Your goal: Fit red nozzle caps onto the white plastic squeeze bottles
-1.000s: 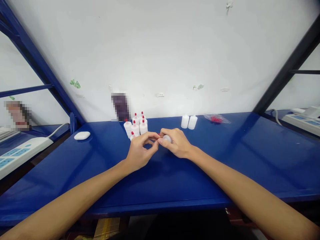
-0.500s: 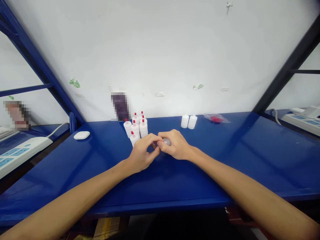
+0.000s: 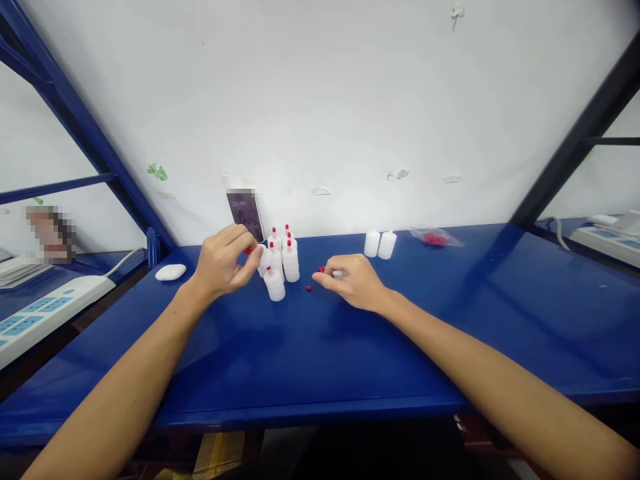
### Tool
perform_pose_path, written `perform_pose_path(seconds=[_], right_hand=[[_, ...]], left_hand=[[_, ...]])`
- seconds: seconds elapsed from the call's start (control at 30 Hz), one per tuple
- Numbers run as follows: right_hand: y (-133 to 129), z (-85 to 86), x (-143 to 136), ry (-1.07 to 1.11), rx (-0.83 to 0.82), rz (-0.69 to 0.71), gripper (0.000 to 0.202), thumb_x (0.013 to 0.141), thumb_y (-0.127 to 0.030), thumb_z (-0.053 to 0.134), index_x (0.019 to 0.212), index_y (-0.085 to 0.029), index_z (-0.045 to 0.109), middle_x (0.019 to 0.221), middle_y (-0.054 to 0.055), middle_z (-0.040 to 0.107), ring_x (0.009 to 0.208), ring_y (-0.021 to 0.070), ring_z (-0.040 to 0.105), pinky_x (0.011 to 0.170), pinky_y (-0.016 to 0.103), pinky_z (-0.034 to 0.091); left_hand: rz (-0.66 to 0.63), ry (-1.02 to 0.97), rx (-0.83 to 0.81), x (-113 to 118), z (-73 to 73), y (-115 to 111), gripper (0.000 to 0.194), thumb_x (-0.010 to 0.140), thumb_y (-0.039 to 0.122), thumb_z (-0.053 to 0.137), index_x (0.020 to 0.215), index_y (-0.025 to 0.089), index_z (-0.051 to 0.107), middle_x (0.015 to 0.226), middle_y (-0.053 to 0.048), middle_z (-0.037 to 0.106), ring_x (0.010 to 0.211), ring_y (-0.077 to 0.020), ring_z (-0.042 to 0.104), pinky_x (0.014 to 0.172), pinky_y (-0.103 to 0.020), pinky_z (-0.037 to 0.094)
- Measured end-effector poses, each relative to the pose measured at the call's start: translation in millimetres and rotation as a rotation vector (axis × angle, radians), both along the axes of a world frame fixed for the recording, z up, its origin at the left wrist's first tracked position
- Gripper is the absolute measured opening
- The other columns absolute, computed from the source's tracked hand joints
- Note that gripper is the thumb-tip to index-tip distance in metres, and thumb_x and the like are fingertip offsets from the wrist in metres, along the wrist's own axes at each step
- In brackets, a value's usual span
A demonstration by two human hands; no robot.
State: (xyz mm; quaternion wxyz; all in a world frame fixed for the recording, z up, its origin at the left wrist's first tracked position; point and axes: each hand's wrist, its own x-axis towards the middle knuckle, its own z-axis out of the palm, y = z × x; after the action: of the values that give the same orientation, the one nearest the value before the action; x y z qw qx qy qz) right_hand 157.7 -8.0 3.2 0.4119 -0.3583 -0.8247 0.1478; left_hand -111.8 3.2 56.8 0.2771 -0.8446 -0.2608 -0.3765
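Note:
My left hand [image 3: 225,260] is closed, with a red cap [image 3: 249,251] between thumb and fingertips. It touches the left side of a group of white plastic bottles with red caps; its fingers partly cover one white bottle [image 3: 263,257]. A capped bottle [image 3: 275,285] stands foremost in that group. My right hand [image 3: 353,283] is curled low over the table, thumb forward. Red pieces [image 3: 321,270] show by its fingertips and a whitish bit [image 3: 339,273] between thumb and fingers; what it grips is mostly hidden. A loose red cap [image 3: 309,288] lies between the hands.
Two white bottles without red caps [image 3: 379,245] stand near the wall, left of a clear bag of red caps [image 3: 435,238]. A phone [image 3: 246,212] leans on the wall. A white rounded case [image 3: 171,272] lies left on the blue table [image 3: 320,373]. Blue posts frame both sides.
My hands were together mid-table around a pale, rounded object. Now my left hand has moved left to the bottle group, while my right hand stays nearly in place. The loose red cap has come into view.

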Motion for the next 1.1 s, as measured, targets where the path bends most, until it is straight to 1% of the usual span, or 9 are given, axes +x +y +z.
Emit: perform_pose_path(seconds=[0.17,0.27,0.37,0.47,0.57,0.67,0.77,0.9,1.1], right_hand=[[-2,0.4,2,0.056,0.053,-0.117,0.045,0.074,-0.051,0.07,0.052,-0.018,0.047,0.051,-0.003,0.049,0.049,0.0083,0.037,0.051,0.025,0.026],[-6,4.5,4,0.076,0.111,-0.106,0.034,0.079,-0.041,0.062,0.056,-0.018,0.049,0.053,-0.002,0.051,0.05,0.0095,0.041,0.053,0.025,0.028],[-7,8.0,5,0.016,0.12,-0.142,0.031,0.083,-0.035,0.054,0.057,-0.018,0.051,0.055,-0.001,0.054,0.052,0.011,0.044,0.055,0.027,0.029],[-5,9.4,5,-0.065,0.08,-0.168,0.026,0.084,-0.032,0.051,0.062,-0.018,0.053,0.06,0.0,0.056,0.055,0.0123,0.046,0.057,0.027,0.028],[-2,8.5,7,-0.067,0.046,-0.134,0.021,0.086,-0.026,0.041,0.071,-0.019,0.053,0.068,0.0,0.058,0.062,0.0144,0.049,0.061,0.027,0.03],[4,5.9,10,-0.028,0.019,-0.118,0.019,0.086,-0.019,0.034,0.078,-0.02,0.051,0.071,0.001,0.055,0.065,0.0159,0.05,0.063,0.028,0.032],[11,2.7,14,-0.016,-0.029,-0.15,0.016,0.086,-0.019,0.035,0.083,-0.02,0.05,0.067,-0.001,0.052,0.061,0.0157,0.047,0.061,0.028,0.03],[15,0.7,15,-0.021,-0.056,-0.133,0.019,0.085,-0.019,0.036,0.069,-0.02,0.044,0.06,-0.002,0.046,0.057,0.0141,0.043,0.06,0.028,0.027],[5,2.6,10,-0.029,-0.003,0.001,0.021,0.081,-0.021,0.039,0.06,-0.02,0.04,0.056,-0.002,0.044,0.054,0.0122,0.039,0.058,0.028,0.026]], left_hand=[[0.133,0.164,-0.175,1,-7.0,4,0.021,0.09,0.026,0.048,0.071,0.018,0.051,0.069,-0.002,0.052,0.062,-0.0149,0.048,0.06,-0.028,0.039],[0.156,0.156,-0.236,2,-9.7,4,0.02,0.09,0.029,0.049,0.076,0.017,0.056,0.071,-0.002,0.055,0.064,-0.0148,0.052,0.06,-0.027,0.041],[0.148,0.065,-0.192,6,-6.7,0,0.017,0.09,0.029,0.049,0.085,0.016,0.059,0.076,-0.003,0.059,0.067,-0.0153,0.056,0.063,-0.027,0.043],[0.085,0.044,-0.11,25,-7.9,-15,0.016,0.091,0.026,0.048,0.086,0.015,0.059,0.073,-0.003,0.059,0.065,-0.0147,0.056,0.061,-0.027,0.044],[0.053,0.238,-0.24,57,-22.9,-34,0.019,0.095,0.023,0.043,0.097,0.016,0.061,0.083,-0.003,0.063,0.066,-0.0142,0.06,0.058,-0.026,0.045],[0.262,0.417,-0.396,82,-45.5,-45,0.032,0.094,0.018,0.042,0.123,0.014,0.055,0.104,-0.009,0.064,0.063,-0.0159,0.063,0.051,-0.027,0.043],[0.429,0.505,-0.487,88,-60.8,-42,0.045,0.092,0.01,0.041,0.136,0.011,0.044,0.119,-0.015,0.06,0.063,-0.0183,0.065,0.05,-0.03,0.045],[0.445,0.543,-0.602,82,-62.7,-34,0.031,0.095,0.011,0.036,0.116,0.01,0.059,0.104,-0.014,0.065,0.072,-0.0227,0.068,0.06,-0.033,0.051],[0.269,0.324,-0.669,82,-61.4,-30,0.024,0.097,0.016,0.041,0.098,0.012,0.064,0.09,-0.01,0.068,0.08,-0.0218,0.068,0.068,-0.031,0.053]])
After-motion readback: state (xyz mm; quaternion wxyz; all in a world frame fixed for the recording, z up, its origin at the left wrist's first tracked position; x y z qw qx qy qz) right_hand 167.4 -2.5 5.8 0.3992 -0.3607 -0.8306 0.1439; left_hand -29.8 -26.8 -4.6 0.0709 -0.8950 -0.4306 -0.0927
